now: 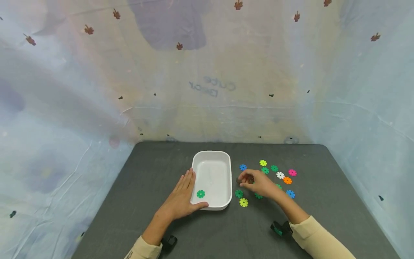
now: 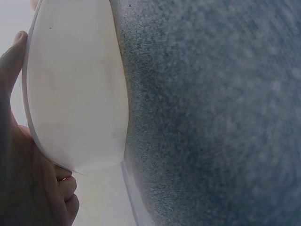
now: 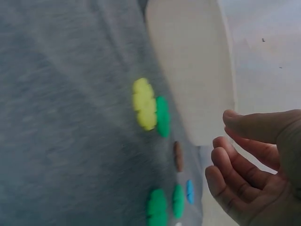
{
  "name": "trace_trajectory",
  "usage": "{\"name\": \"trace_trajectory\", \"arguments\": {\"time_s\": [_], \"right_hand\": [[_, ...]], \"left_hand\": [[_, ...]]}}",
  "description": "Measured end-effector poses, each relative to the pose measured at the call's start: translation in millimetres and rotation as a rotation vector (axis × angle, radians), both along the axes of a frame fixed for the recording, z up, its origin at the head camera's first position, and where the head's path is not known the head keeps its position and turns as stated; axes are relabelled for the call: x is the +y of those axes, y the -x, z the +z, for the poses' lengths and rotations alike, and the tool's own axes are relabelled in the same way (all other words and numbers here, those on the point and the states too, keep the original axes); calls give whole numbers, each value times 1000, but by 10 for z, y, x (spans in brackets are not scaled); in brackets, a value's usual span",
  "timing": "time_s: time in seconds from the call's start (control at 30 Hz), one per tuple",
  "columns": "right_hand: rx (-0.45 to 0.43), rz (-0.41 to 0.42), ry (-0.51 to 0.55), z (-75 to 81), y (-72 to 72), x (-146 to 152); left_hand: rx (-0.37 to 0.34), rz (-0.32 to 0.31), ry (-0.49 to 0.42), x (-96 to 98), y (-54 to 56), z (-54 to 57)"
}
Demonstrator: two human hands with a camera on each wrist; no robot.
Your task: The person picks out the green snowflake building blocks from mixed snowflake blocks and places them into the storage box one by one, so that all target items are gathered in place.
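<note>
head | one tray (image 1: 213, 176) | one disc (image 1: 201, 194) inside | seemingly thirteen or fourteen outside

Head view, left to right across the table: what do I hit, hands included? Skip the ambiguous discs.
Left hand → white tray → right hand → white flower-shaped disc → pink flower-shaped disc.
</note>
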State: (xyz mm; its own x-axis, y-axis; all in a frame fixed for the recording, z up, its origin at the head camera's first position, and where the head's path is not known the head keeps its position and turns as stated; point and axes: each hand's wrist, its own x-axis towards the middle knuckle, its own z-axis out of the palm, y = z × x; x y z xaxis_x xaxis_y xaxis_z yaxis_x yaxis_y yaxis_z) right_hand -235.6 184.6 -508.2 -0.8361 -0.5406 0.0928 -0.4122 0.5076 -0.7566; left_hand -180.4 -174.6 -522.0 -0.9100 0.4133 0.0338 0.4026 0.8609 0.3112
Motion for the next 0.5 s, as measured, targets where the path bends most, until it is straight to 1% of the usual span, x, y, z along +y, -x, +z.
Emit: {"name": "trace_trajectory", "arguments": {"time_s": [0.2,0.33,0.5], "right_hand": [[-3,8,-37,-152,-58,25],[-5,14,-60,-207,-96,-7],[8,-14,-97,-253,-114,-60]], "left_hand": [[-9,0,-4,1,-5,8],[-9,3,-12,5,-6,20],[-10,4,-8,10,-5,18]]}}
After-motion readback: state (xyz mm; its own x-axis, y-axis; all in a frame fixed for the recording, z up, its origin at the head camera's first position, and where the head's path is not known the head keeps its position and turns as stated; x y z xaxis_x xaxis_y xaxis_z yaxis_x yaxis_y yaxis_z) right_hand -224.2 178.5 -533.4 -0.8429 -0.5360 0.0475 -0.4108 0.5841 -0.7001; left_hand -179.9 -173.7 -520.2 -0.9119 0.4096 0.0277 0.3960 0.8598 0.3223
